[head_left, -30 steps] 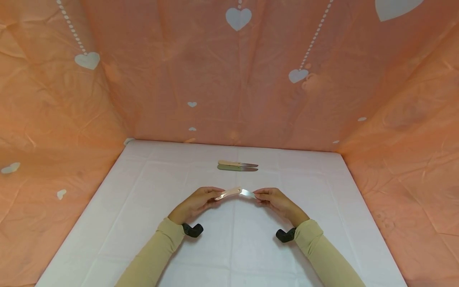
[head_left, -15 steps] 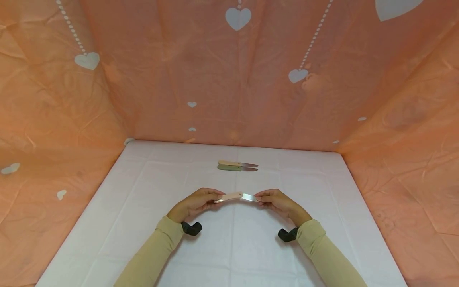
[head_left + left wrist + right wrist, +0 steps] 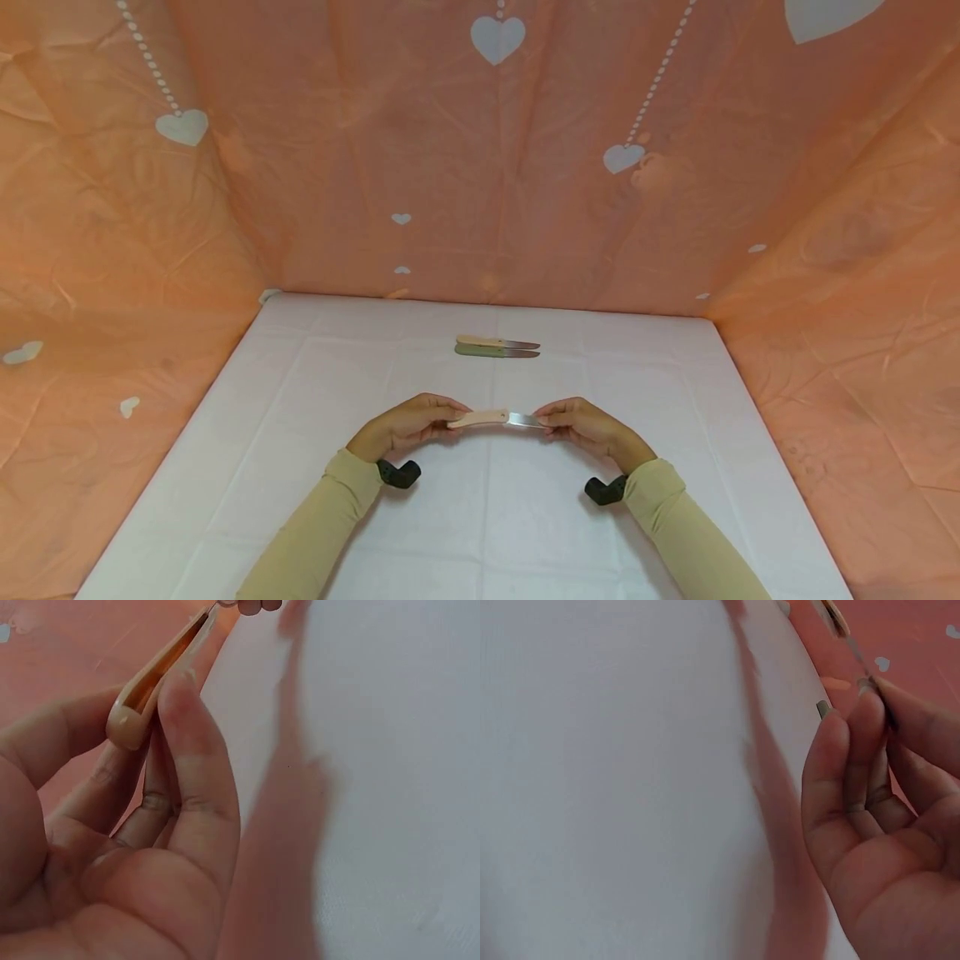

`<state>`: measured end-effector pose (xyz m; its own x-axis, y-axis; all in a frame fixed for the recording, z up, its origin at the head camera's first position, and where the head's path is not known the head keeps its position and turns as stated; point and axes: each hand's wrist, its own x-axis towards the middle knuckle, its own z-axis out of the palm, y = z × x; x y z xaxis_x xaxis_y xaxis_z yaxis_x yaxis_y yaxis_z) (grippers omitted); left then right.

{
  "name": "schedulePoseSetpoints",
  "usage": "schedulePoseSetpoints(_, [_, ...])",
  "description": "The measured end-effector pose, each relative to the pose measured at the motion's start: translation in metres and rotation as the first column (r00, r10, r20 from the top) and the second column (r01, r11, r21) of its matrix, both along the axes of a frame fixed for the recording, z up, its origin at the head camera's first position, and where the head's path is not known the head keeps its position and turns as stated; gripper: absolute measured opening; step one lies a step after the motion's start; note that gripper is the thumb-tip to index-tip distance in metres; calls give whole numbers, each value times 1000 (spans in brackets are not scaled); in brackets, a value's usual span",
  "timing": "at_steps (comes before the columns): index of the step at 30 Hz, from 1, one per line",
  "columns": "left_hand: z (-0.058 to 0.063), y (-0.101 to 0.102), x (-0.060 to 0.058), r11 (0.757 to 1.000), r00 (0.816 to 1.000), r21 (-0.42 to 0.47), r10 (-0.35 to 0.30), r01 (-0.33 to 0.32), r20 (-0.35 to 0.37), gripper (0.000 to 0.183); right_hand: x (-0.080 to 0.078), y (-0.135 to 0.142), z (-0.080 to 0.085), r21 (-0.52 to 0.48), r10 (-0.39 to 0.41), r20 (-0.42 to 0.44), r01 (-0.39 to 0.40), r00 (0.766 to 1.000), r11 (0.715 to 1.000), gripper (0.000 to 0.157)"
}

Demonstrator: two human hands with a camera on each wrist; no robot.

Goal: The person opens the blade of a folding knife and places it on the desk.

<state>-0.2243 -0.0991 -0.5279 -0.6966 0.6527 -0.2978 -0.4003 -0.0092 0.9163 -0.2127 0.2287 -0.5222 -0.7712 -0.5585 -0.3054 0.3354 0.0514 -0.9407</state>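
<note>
A folding knife (image 3: 483,417) with a pale pinkish handle is stretched between my two hands, above the table. My left hand (image 3: 420,423) pinches the end of its handle between thumb and fingers; the left wrist view looks into the hollow slot of that handle (image 3: 161,671). My right hand (image 3: 588,429) pinches the tip end of the silver blade (image 3: 523,420), which stands almost in line with the handle. Fingertips hide the blade's tip. Beyond the hands, two more folding knives lie unfolded side by side, one cream-handled (image 3: 480,340) and one green-handled (image 3: 480,352).
A white cloth covers the table (image 3: 360,533). An orange curtain with white hearts (image 3: 450,167) rises at the back and along both sides. Each wrist wears a black camera mount, on the left (image 3: 400,474) and on the right (image 3: 604,491).
The blade has swung out from a bent angle to nearly straight with the handle. The knife's middle has dropped toward me, and my right hand has shifted slightly right.
</note>
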Motion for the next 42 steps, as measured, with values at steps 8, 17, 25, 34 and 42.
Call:
schedulePoseSetpoints(8, [2,0,0,999,998,0,-55,55,-4,26,1,3,-2,-10,21,34,-21,999,1000,30])
schedulePoseSetpoints(17, [3,0,1,996,996,1,-94,94,0,28,2,4,-5,-43,54,41,-52,998,998,38])
schedulePoseSetpoints(25, [3,1,-3,999,999,-4,-39,39,0,30,2,3,-4,-47,33,36,-32,999,998,29])
schedulePoseSetpoints(34, [5,4,-6,998,999,-46,33,-35,-34,34,-1,2,0,11,-90,41,90,995,996,37])
schedulePoseSetpoints(42, [4,3,-12,985,990,-104,132,-137,-50,38,-3,4,2,32,-191,30,190,981,981,33])
